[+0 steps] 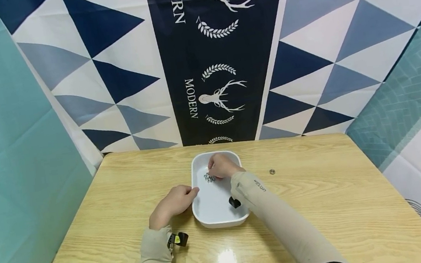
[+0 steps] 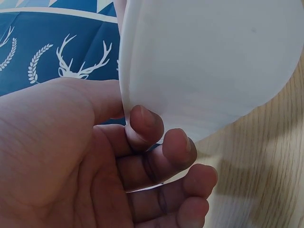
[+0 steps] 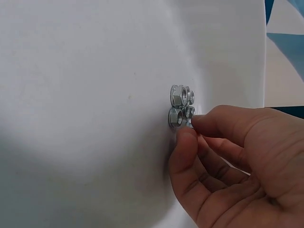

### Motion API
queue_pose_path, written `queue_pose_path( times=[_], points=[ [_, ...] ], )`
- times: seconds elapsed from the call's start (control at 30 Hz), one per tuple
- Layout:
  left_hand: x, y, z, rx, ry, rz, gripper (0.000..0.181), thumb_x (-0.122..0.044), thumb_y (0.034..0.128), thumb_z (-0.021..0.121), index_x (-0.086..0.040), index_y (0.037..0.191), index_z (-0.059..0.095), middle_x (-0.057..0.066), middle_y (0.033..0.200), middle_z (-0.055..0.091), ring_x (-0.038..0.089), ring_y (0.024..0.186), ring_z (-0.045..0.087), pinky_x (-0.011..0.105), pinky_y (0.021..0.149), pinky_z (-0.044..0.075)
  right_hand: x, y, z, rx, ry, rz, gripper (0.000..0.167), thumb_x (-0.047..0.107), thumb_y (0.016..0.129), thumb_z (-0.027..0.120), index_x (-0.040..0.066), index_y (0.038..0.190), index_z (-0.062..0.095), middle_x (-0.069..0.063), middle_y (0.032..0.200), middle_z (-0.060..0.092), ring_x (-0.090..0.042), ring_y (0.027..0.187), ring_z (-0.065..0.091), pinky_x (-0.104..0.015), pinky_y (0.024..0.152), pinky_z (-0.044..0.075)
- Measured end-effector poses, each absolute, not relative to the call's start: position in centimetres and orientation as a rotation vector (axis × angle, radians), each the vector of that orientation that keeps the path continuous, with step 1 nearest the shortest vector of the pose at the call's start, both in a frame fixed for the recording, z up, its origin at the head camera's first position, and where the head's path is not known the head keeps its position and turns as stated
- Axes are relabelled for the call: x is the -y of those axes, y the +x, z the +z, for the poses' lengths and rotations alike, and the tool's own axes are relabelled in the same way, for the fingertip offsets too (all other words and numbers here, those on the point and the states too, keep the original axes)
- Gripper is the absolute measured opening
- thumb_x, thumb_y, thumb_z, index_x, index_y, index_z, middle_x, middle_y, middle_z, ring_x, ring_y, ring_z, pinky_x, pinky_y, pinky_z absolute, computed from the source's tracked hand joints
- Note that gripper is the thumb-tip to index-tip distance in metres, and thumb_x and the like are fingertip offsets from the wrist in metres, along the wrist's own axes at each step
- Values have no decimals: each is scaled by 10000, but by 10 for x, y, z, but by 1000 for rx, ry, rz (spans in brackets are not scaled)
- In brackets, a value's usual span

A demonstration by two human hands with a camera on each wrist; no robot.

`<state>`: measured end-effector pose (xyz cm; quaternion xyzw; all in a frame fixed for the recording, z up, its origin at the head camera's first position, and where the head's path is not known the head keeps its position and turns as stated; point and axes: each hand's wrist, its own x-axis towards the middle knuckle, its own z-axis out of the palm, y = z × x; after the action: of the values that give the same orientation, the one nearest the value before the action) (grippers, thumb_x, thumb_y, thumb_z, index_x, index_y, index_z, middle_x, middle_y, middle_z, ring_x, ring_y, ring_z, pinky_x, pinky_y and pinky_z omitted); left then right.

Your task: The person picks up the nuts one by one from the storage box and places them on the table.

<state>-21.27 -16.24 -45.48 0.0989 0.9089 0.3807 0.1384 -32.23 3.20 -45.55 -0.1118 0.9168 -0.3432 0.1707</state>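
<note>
A white tray (image 1: 220, 209) with rounded corners stands on the wooden table. My left hand (image 1: 174, 201) grips its left wall; in the left wrist view the thumb goes over the rim and the curled fingers (image 2: 178, 147) lie against the outside. Inside the tray, toward its far end, several silvery flange nuts (image 3: 176, 117) are bunched together. My right hand (image 1: 222, 165) reaches in beside them. Its thumb and index finger pinch a nut (image 3: 189, 123) at the edge of the bunch, mostly covered by the fingertips.
A single nut (image 1: 272, 171) lies on the wooden table (image 1: 322, 205) to the right of the tray. Behind the table hangs a patterned cloth (image 1: 210, 61) with deer heads and triangles. A teal cloth (image 1: 15, 151) hangs on the left side.
</note>
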Motion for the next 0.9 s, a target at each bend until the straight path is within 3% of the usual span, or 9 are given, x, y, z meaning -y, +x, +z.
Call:
queue_pose_path(
  times=[0.4,0.9],
  points=[
    [162,-211,-453,-2638,290,1104,403,-306,1100,457,-61,894,702,-9,588,446,129,537,426,265,551,360,-30,-324,-458,-2619,-323,-956,61,27,925,700,41,916,642,-44,683,617,-120,547,553,-232,519,459],
    [162,-212,-454,-2662,280,1070,396,-307,1100,460,-58,957,732,-6,605,470,131,550,445,268,550,369,-29,-327,-463,-2686,-371,-887,88,68,908,735,74,846,674,-38,762,645,-137,651,576,-244,584,469]
  ],
)
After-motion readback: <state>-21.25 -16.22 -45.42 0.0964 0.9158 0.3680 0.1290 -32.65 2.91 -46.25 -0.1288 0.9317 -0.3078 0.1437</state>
